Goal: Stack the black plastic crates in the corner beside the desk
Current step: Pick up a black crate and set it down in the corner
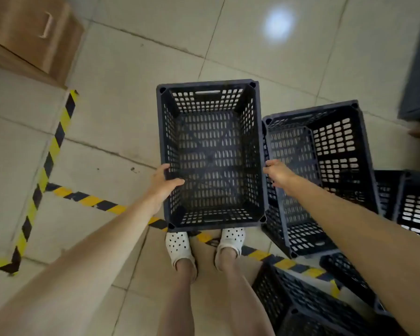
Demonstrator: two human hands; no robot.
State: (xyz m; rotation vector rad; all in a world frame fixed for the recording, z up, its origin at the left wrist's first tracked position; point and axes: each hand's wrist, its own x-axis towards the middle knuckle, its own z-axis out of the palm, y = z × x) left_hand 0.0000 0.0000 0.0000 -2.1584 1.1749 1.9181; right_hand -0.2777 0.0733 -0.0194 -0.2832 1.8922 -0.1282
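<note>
Both hands, left hand (164, 184) and right hand (278, 174), curl fingers around held crate (211, 154) rims.

An open-topped black perforated plastic crate (210, 154) is held above the tiled floor (121, 98), gripped at its left rim by the left hand (164, 184) and at its right rim by the right hand (278, 174). Just beside it, to the right, a second black perforated plastic crate (325, 170) is tilted. A wooden cabinet (27, 32) is seen far left.
</note>
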